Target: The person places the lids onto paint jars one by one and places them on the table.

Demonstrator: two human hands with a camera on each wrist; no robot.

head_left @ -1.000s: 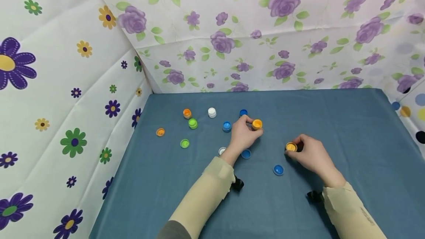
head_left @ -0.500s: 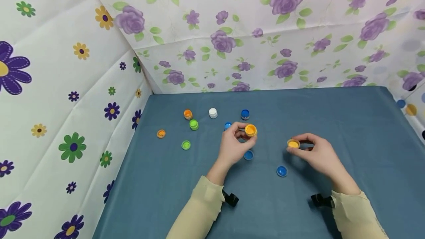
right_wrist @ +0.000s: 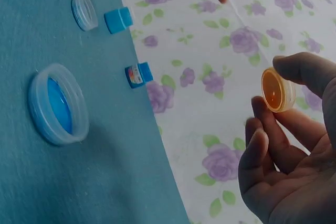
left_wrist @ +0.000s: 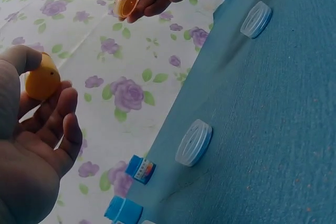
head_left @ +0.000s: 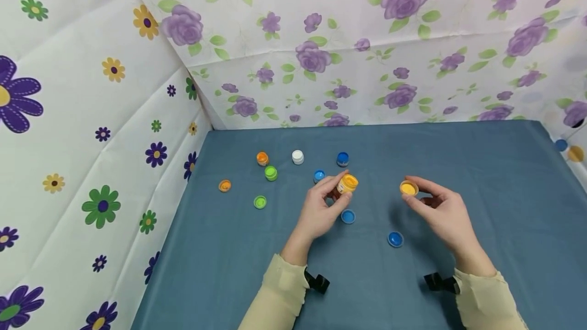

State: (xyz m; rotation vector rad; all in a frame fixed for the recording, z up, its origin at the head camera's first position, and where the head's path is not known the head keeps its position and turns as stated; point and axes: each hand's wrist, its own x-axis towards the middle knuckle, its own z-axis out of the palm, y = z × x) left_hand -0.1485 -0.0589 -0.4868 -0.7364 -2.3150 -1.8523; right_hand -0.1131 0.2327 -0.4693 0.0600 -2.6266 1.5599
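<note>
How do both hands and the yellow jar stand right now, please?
Left hand holds small yellow jar, off the table. Right hand pinches clear-rimmed yellow lid, apart from jar. Nothing blocking between jar and lid.

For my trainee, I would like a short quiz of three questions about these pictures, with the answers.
1. Which hand holds the yellow jar?
2. True or false: in the head view, the white jar stands between the orange jar and the dark blue jar.
3. What colour is the dish lying on the cloth nearest the right hand: A) green, B) orange, C) blue?

Key: 1. the left hand; 2. true; 3. C.
</note>
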